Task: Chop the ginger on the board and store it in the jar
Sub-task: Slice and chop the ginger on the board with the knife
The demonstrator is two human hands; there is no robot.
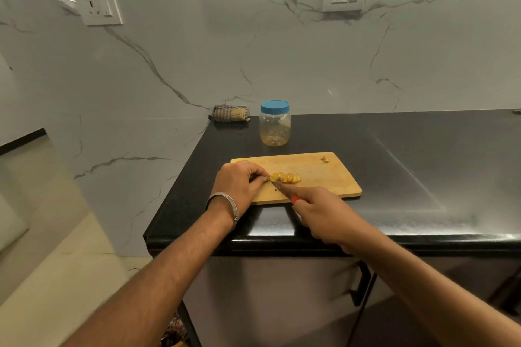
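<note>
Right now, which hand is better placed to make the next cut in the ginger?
The right hand: it grips the red-handled knife, whose blade lies at the ginger on the cutting board. The left hand pinches the ginger's uncut end, steadying it.

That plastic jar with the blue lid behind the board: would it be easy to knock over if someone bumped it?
Probably yes. The jar looks like thin clear plastic and nearly empty, so likely light. It stands upright on the smooth, glossy counter, so a nudge might slide it first. Being round, it would likely roll once tipped.
</note>
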